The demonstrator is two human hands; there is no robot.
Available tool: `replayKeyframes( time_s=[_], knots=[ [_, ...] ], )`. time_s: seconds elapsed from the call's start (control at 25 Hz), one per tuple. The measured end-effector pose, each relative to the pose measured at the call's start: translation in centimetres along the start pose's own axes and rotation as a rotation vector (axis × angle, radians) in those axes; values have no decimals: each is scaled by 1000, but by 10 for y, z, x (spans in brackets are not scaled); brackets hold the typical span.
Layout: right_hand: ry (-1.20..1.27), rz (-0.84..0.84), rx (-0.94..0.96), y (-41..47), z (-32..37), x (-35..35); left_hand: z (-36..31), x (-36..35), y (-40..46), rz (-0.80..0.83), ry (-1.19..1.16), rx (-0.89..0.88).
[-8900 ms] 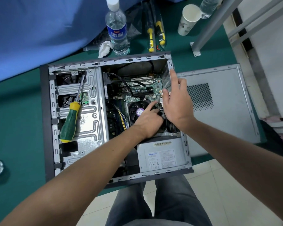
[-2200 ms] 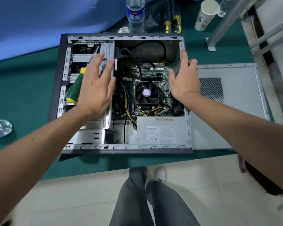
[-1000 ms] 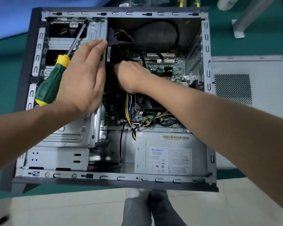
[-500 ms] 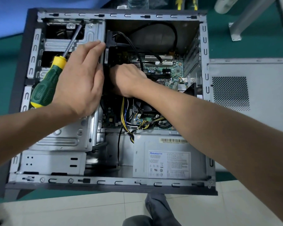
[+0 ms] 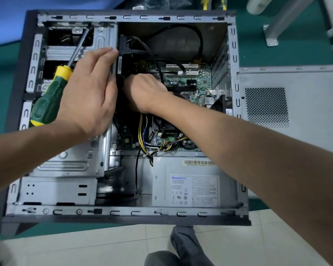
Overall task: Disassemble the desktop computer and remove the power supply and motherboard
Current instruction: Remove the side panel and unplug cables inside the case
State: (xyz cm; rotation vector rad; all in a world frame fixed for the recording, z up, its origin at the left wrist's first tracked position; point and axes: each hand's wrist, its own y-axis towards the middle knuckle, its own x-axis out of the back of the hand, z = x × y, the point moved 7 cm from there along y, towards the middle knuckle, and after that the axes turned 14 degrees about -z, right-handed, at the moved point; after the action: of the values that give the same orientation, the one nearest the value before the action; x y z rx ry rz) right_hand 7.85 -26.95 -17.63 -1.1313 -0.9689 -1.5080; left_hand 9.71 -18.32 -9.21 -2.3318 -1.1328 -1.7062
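The computer case [image 5: 123,217] lies open on its side on the green table [image 5: 288,45], its side panel [image 5: 296,150] flat just beside it on the right. The power supply [image 5: 192,185] sits in the near right corner of the case, not yet removed, and the motherboard [image 5: 186,81] lies on the case floor beyond it, partly hidden by the right forearm.

The left hand [image 5: 88,96] rests flat on the drive cage [image 5: 71,162], fingers straight and reaching the cage's inner edge, holding nothing. A screwdriver [image 5: 52,98] lies loose on the cage, just beside that hand. The right hand [image 5: 144,93] reaches down into the dark gap between the cage and the motherboard; its fingers curl out of sight, so whether they grasp a plug or a cable cannot be told.

The likely step is freeing a connector, and several things could go wrong. A pull on the wires rather than the plug body could tear them from the plug or crack the socket. A sudden release could drive the knuckles into the cage's sheet-metal edge. The yellow and black cable bundle [image 5: 142,135] runs from the power supply to the motherboard, so lifting either part before every lead is off would strain the board. The screwdriver could roll off the cage onto the motherboard if the left hand shifts or the case is jolted.
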Motion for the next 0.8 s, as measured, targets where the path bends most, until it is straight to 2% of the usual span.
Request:
replayKeyframes(
  time_s=[0.8],
  knots=[
    [35, -29, -10, -1, -1, 4, 1, -1, -1, -10, 11, -8]
  ],
)
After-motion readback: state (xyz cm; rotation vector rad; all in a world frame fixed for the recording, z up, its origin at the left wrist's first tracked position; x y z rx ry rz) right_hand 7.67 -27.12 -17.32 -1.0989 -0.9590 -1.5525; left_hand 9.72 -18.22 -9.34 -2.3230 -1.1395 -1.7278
